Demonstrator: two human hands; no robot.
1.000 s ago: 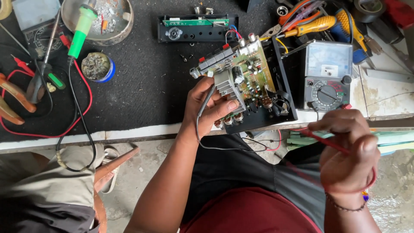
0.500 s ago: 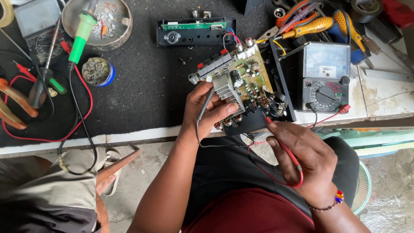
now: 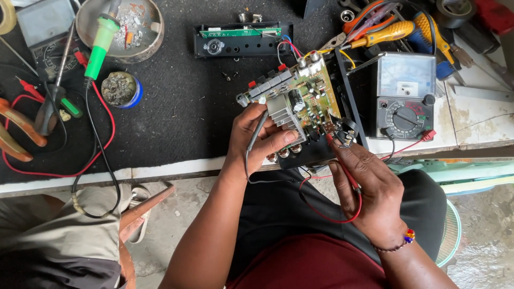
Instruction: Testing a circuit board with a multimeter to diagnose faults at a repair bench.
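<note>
A green circuit board [image 3: 308,99] with a silver heatsink sits tilted at the bench's front edge, on a black chassis. My left hand [image 3: 256,136] grips its near left side and also pinches a grey probe against it, the probe tip pointing up at the board. My right hand [image 3: 369,187] holds a red probe, its tip touching the board's near right corner. A red lead loops below this hand. The analogue multimeter [image 3: 406,96] lies just right of the board.
A black front panel [image 3: 241,40] lies behind the board. A green-handled soldering iron [image 3: 99,43] rests on a metal dish [image 3: 120,24], with a small tin [image 3: 120,88] beside it. Pliers and screwdrivers [image 3: 385,32] crowd the back right. Another person's leg [image 3: 80,235] is at lower left.
My right hand came in from the right, away from the bench, and brought the red probe onto the board's near right corner. My left hand kept its grip.
</note>
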